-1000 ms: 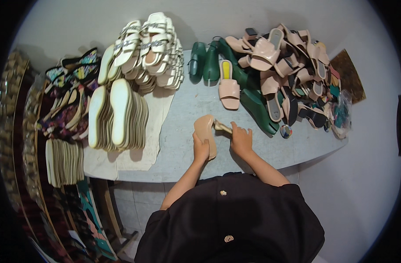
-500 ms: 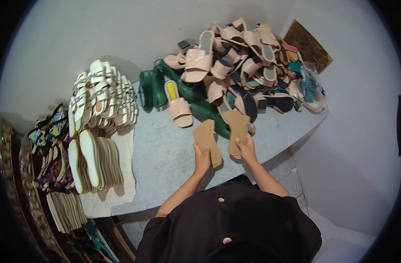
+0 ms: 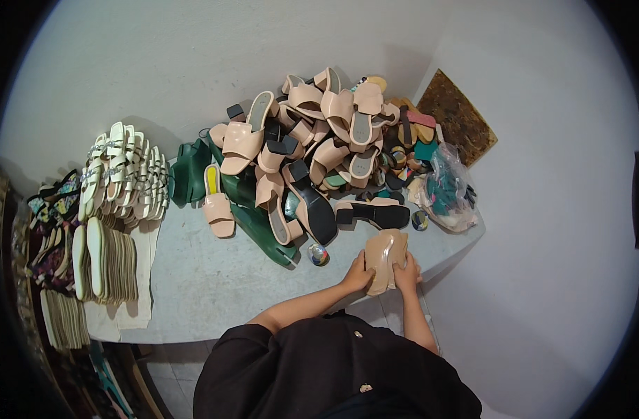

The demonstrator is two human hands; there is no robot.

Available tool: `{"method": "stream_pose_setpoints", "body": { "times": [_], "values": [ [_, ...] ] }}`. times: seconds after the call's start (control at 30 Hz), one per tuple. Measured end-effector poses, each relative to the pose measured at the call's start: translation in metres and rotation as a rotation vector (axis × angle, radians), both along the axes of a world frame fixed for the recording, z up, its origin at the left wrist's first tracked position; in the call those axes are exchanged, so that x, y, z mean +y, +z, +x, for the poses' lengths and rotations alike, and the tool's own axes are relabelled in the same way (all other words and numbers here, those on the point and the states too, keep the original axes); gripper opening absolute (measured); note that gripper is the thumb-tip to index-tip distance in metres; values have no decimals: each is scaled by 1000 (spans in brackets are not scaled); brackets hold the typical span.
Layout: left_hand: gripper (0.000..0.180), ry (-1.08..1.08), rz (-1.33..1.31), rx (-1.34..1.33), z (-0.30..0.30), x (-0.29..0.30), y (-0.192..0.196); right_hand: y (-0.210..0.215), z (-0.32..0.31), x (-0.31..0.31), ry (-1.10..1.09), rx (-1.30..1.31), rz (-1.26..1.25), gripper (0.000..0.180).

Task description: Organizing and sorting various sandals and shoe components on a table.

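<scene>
My left hand and my right hand are closed on a small bundle of tan insoles above the table's front edge. Light shines off the upper surface of the bundle. Each hand grips one side of it, with the thumb on top. How many pieces are stacked there is hidden. Just beyond the bundle, a pink block-heeled sandal lies on its side. A small round multicoloured object rests on the table to the left of my hands.
A heap of pink heeled sandals covers the back, with green shoe lasts beneath. White strappy sandals and rows of pale soles stand left on the grey table. A plastic bag and brown board are right.
My hands have come together, bringing the two separate groups of tan insoles into one bundle. The view has shifted, so the sandals and table appear further left and lower.
</scene>
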State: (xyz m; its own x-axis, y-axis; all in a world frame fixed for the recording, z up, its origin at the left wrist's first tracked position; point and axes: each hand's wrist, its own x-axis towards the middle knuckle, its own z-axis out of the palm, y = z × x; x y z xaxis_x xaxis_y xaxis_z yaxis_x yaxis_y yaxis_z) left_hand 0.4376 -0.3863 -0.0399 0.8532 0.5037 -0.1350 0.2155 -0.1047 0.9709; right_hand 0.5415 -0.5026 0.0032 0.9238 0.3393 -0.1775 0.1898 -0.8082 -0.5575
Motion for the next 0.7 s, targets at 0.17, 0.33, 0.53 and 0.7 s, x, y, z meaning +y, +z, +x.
{"method": "stream_pose_setpoints", "body": {
  "times": [0.17,0.33,0.53,0.7],
  "values": [
    [50,41,-104,11,-9,16,12,15,12,19,71,-171,-64,75],
    [28,-15,-192,-69,-54,55,31,21,4,50,218,-265,95,68],
    [17,418,-125,-264,-101,61,52,-9,21,92,716,44,53,52],
    [28,497,-202,-211,-152,71,60,34,-43,134,737,-52,204,69]
  ]
}}
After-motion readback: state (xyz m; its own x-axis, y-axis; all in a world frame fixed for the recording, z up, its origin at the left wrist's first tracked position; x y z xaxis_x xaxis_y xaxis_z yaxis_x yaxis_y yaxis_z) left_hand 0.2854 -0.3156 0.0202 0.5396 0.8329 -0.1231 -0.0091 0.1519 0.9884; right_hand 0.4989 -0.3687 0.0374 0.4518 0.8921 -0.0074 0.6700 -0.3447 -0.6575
